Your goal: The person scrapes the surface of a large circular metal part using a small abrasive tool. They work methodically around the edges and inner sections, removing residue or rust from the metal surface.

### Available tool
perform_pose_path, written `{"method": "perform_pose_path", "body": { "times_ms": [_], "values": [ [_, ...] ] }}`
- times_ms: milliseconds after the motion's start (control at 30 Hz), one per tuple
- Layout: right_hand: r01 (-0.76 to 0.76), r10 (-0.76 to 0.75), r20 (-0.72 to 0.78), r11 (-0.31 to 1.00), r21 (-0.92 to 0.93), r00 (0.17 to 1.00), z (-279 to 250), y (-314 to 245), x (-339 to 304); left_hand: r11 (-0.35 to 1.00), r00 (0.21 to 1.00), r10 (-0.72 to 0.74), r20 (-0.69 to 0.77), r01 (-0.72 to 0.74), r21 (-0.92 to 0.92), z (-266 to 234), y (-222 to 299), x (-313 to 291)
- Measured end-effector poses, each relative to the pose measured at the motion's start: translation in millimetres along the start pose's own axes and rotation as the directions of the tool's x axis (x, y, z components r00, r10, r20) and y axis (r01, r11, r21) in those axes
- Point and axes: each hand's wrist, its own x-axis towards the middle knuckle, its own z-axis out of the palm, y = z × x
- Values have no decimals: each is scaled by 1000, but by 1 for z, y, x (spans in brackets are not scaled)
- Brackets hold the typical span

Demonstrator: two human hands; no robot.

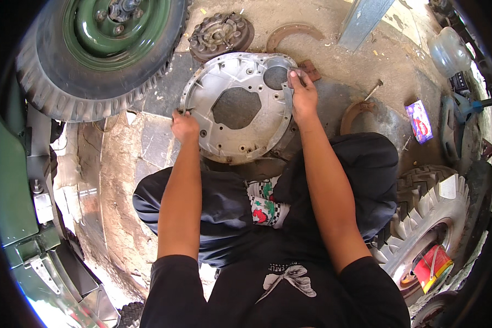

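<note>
A large pale-metal bell housing (202, 101), with a big opening in the middle and a smaller round one at its upper right, stands in front of my crossed legs. My left hand (185, 127) is closed on its left rim, fingers curled over the edge. At the upper right rim my right hand (304, 97) grips beside the small round opening, thumb on top. The fingers beneath the rim are hidden. Small bolt holes dot the housing's face and flange.
A green-rimmed wheel (106, 63) stands at the far left. Beyond the housing lie a clutch pressure plate (221, 34), a rusty curved brake shoe (295, 34) and a metal post (362, 24). On the right are another curved shoe (355, 116), a purple packet (419, 121) and a tyre (421, 218).
</note>
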Motion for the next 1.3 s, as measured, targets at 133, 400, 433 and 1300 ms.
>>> {"method": "perform_pose_path", "body": {
  "times_ms": [133,400,433,1300],
  "values": [
    [92,-142,-122,934,-344,982,-32,12,-4,906,911,410,36,-412,94,-46,60,-35],
    [157,-183,-111,965,-210,977,-22,22,-11,627,308,707,636,-689,-364,-137,78,-133],
    [161,-181,-107,972,-172,978,-22,22,-5,622,280,685,673,-705,-340,-130,82,-143],
    [487,-314,411,226,-843,856,-35,-57,-147,773,332,616,714,-432,-465,-102,114,-135]
  ]
}}
